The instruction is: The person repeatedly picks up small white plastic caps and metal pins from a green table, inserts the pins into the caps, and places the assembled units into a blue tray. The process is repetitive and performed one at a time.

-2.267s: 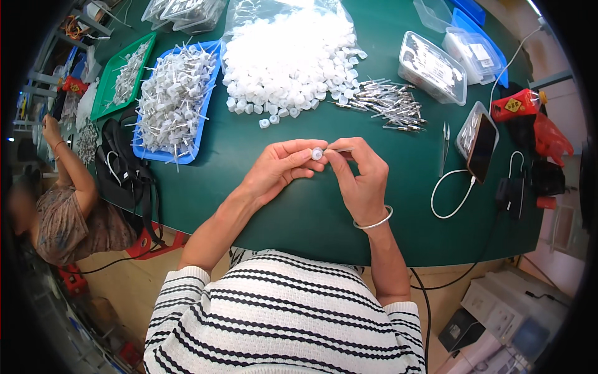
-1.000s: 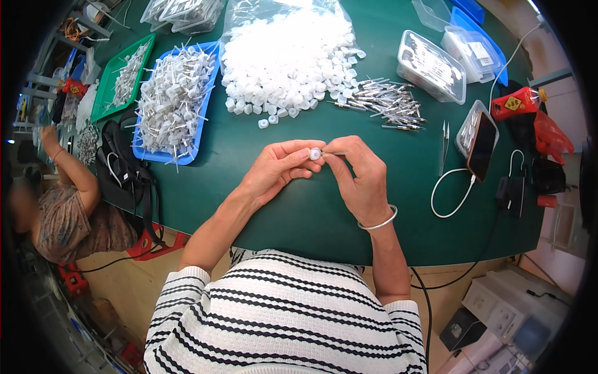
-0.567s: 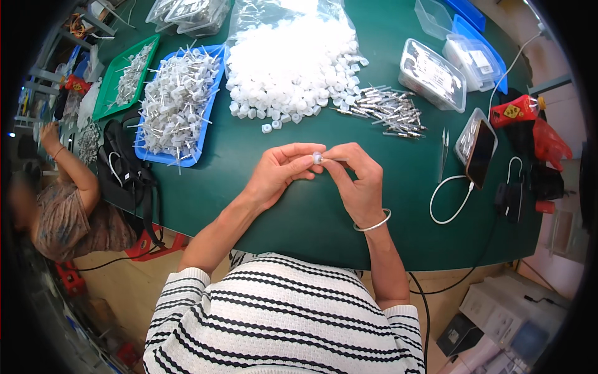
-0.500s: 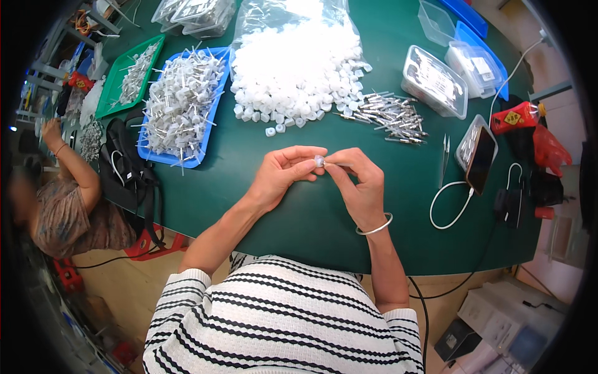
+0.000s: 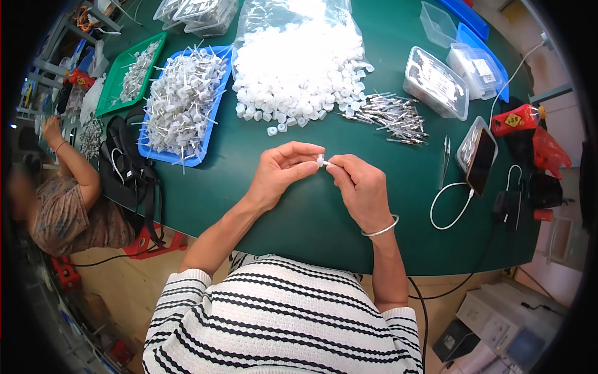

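Note:
Between the fingertips of my left hand (image 5: 280, 171) is a small white plastic cap (image 5: 321, 159). My right hand (image 5: 361, 187) pinches a thin metal pin (image 5: 327, 164), whose near end meets the cap; how deep it sits inside I cannot tell. Beyond my hands lies a large heap of white caps (image 5: 299, 75), spilling from a clear plastic bag (image 5: 296, 12). To its right is a pile of loose metal pins (image 5: 398, 118). On the left, a blue tray (image 5: 144, 151) is heaped with caps that have pins in them.
A green tray (image 5: 107, 107) holds more pin pieces. Lidded clear boxes (image 5: 436, 81) stand at the right, near tweezers (image 5: 445, 162) and a phone (image 5: 479, 161) with a white cable. A black backpack (image 5: 118, 149) hangs at the left edge, with another person (image 5: 78, 199) beyond it.
My right hand has drawn slightly right and down, away from the left fingers. More of the pin and the cap now shows between my hands.

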A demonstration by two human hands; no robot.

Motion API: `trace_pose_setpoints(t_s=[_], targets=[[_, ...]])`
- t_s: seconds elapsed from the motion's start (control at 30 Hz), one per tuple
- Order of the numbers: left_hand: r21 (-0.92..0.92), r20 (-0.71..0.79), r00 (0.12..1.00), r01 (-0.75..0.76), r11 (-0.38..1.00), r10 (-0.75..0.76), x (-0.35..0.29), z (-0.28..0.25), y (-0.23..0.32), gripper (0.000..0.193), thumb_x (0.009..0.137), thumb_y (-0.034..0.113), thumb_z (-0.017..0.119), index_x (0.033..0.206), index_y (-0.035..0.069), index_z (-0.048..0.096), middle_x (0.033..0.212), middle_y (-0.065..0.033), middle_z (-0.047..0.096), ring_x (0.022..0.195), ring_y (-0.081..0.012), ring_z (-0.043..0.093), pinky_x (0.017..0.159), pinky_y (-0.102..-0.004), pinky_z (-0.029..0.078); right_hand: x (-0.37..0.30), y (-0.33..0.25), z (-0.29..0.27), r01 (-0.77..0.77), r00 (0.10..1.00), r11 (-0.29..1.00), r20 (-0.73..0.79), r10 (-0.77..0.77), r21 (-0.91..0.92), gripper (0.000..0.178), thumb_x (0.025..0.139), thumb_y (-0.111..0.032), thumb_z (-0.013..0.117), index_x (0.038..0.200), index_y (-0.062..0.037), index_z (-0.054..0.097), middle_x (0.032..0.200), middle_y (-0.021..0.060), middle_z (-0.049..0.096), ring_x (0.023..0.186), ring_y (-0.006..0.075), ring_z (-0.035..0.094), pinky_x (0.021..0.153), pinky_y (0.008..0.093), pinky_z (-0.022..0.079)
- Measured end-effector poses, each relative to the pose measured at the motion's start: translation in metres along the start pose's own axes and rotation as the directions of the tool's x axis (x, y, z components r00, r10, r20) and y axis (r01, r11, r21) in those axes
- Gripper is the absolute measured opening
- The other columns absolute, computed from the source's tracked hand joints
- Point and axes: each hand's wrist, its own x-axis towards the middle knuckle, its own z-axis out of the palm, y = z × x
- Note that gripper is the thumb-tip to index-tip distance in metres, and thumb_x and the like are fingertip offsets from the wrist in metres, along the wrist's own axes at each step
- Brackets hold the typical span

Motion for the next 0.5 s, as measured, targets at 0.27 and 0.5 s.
trace_pose_setpoints(t_s=[0.27,0.5], targets=[[0.007,-0.037,0.999,0.007,1.000,-0.007,-0.0016,0.0061,0.0049,0.027,0.084,0.001,0.066,0.110,-0.001,0.061,0.100,-0.0075,0.066,0.092,-0.0106,0.062,0.084,-0.0231,0.051,-0.0018,0.0019,0.0036,0.127,0.990,0.983,-0.045,-0.133,-0.131,0.008,0.083,-0.007,0.064,0.085,-0.0028,0.058,0.076,0.0096,0.060,0.065,0.0274,0.060,0.057,0.0357,0.047],[0.009,0.021,1.000,-0.016,1.000,0.016,-0.0015,0.0037,0.0029,0.021,0.086,-0.001,0.064,0.106,-0.003,0.061,0.101,-0.0098,0.066,0.093,-0.0114,0.063,0.086,-0.0231,0.051,-0.0032,0.0041,0.0021,0.044,0.999,0.999,-0.005,-0.044,-0.011,0.010,0.084,-0.009,0.064,0.081,-0.0037,0.056,0.069,0.0095,0.056,0.060,0.0274,0.058,0.053,0.0354,0.044]])
